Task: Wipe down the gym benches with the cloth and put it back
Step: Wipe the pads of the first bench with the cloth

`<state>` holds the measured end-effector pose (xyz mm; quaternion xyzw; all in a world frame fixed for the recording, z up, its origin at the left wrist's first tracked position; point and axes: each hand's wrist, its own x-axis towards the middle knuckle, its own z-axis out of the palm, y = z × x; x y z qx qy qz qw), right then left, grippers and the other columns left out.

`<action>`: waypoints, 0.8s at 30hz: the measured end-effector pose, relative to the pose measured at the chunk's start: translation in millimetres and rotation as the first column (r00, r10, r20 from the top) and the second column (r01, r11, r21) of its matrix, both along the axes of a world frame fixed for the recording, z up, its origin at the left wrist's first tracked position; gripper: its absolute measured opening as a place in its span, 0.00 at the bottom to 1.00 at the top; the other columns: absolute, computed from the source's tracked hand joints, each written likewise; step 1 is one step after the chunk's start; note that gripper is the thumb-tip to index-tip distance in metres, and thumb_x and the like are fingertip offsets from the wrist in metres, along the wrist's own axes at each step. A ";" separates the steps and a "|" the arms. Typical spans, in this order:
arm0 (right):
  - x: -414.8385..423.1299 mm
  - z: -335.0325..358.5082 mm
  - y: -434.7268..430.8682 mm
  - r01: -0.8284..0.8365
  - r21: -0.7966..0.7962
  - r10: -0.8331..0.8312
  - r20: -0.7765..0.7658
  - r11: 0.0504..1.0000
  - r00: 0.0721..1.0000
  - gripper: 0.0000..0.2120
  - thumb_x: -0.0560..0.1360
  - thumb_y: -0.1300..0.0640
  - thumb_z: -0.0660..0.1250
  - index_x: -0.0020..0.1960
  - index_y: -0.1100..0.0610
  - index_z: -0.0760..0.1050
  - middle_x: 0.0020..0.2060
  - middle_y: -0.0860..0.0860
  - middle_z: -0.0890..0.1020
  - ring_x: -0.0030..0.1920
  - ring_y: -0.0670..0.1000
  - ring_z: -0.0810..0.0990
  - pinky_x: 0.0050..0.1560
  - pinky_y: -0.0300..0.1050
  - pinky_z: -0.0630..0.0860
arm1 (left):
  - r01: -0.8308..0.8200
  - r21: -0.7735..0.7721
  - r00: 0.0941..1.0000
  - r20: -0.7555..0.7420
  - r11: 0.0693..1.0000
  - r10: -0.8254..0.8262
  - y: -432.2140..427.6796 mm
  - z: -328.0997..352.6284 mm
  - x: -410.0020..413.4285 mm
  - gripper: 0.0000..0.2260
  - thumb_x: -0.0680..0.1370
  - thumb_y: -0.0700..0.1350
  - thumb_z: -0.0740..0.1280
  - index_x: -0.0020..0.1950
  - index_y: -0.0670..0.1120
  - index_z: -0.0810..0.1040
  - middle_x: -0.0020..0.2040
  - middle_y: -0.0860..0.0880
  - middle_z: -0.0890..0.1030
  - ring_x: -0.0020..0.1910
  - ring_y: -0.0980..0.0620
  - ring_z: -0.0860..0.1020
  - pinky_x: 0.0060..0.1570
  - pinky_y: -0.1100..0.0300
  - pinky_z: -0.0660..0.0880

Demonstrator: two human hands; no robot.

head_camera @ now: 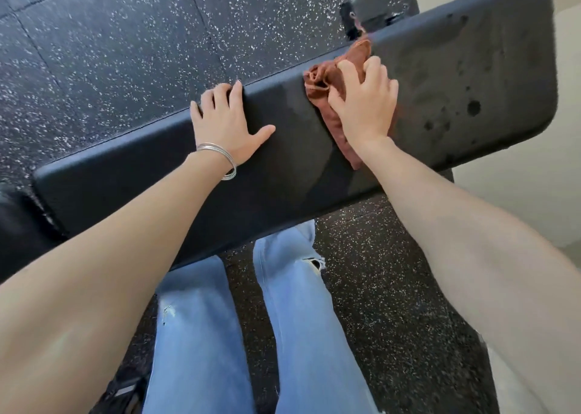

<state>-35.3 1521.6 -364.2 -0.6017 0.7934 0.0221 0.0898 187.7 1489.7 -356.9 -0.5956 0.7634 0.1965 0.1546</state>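
A long black padded gym bench runs across the view from lower left to upper right. Its right part shows dark wet spots and a damp sheen. A rust-brown cloth lies bunched on the pad near the far edge. My right hand presses down on the cloth, fingers curled over it. My left hand, with thin silver bangles at the wrist, rests flat on the pad to the left, its fingertips hooked over the far edge.
Black rubber floor tiles with white specks surround the bench. A black metal frame part shows behind the bench at the top. My legs in light blue jeans stand close against the near side. A pale wall is at right.
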 end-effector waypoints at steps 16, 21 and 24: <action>63.0 -1.0 92.4 -0.008 -0.120 0.013 0.042 0.993 0.999 0.12 0.71 0.50 0.65 0.51 0.55 0.76 0.39 0.57 0.76 0.39 0.57 0.76 0.43 0.50 0.72 | 0.089 0.047 0.995 -0.054 0.995 -0.086 -6.8 4.1 19.6 0.40 0.71 0.67 0.63 0.76 0.48 0.55 0.72 0.45 0.64 0.69 0.40 0.62 0.70 0.38 0.56; 72.8 -0.9 8.9 -0.031 -0.124 0.038 0.053 0.992 0.998 0.14 0.71 0.49 0.64 0.52 0.54 0.77 0.43 0.57 0.77 0.43 0.58 0.76 0.44 0.51 0.71 | 0.127 0.073 0.990 -0.069 0.989 -0.122 -12.6 6.6 25.3 0.40 0.71 0.66 0.63 0.76 0.48 0.55 0.71 0.46 0.64 0.68 0.41 0.63 0.69 0.41 0.58; 69.2 -3.1 -30.5 -0.072 -0.073 0.074 0.038 0.995 0.997 0.15 0.73 0.46 0.59 0.53 0.53 0.75 0.45 0.56 0.76 0.46 0.57 0.75 0.45 0.51 0.69 | 0.134 0.084 0.989 -0.081 0.987 -0.127 -14.6 7.3 24.4 0.39 0.71 0.66 0.63 0.76 0.48 0.55 0.71 0.46 0.63 0.69 0.41 0.62 0.69 0.43 0.60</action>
